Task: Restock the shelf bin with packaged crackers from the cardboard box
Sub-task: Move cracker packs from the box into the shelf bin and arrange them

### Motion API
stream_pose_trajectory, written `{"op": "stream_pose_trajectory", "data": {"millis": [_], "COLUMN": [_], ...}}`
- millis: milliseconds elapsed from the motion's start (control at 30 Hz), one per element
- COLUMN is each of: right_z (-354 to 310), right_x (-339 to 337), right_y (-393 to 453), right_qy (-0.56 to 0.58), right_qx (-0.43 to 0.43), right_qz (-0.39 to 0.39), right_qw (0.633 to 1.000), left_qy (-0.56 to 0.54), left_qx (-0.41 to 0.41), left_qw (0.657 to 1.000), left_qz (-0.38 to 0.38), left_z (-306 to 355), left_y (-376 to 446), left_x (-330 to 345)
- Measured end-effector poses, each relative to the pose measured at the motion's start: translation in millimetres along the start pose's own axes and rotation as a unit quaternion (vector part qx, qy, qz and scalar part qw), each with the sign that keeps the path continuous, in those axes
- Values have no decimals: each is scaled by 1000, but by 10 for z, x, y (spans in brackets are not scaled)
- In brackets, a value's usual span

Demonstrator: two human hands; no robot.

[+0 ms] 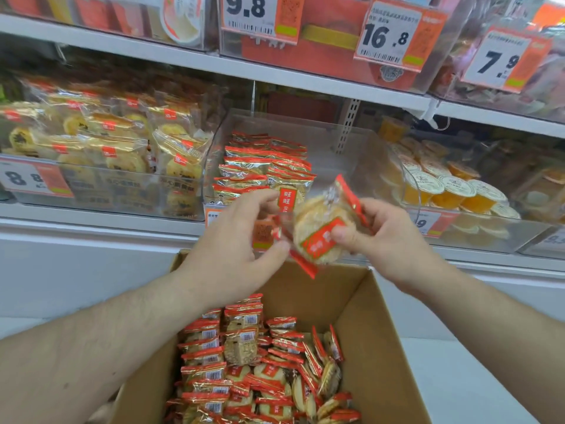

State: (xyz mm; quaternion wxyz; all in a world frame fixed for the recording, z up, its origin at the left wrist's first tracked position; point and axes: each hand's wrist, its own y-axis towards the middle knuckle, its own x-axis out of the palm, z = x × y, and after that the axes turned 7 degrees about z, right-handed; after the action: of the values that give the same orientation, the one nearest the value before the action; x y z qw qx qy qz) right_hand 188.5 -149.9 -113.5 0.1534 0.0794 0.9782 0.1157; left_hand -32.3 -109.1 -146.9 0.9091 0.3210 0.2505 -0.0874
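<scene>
- The right hand (388, 240) is pinching a rice cracker packet (321, 237) with thumb on its front and fingers curled behind, holding it in the air above the cardboard box (385, 347) and in front of the shelf bin (336, 166).
- The left hand (238, 237) is gripping the packet's left edge lightly, fingers loosely curled; the packet is blurring with motion, so whether more than one is being held I cannot tell.
- Risk: the slick wrapper is likely slipping from such a light pinch, dropping back into the box or onto the floor.
- Risk: the packet could be landing in a neighbouring bin, since the pastry packs (122, 142) and the jelly cups (452, 185) are sitting just beside.
- The clear bin is holding stacked red-edged packets on its left side; its right side is showing bare.
- The box is holding many loose packets.
</scene>
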Motion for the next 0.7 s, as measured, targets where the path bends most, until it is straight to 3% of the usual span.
{"op": "stream_pose_trajectory", "data": {"millis": [133, 233, 367, 467, 700], "right_z": [-185, -205, -93, -21, 98], "right_x": [-137, -199, -67, 144, 375], "right_y": [389, 700, 1006, 1096, 1161], "right_qy": [0, -68, -288, -383, -476], "right_qx": [-19, -29, -16, -4, -25], "right_qz": [91, 82, -7, -81, -57], "right_qw": [996, 994, 958, 920, 877], "left_qy": [188, 263, 296, 297, 295], "left_qx": [63, 47, 35, 31, 19], "left_qw": [978, 963, 954, 954, 955], "left_qz": [65, 46, 26, 26, 10], "left_z": [-205, -293, -333, -354, -372], "left_y": [62, 52, 52, 53, 45], "left_x": [-53, -21, -4, -3, 8]}}
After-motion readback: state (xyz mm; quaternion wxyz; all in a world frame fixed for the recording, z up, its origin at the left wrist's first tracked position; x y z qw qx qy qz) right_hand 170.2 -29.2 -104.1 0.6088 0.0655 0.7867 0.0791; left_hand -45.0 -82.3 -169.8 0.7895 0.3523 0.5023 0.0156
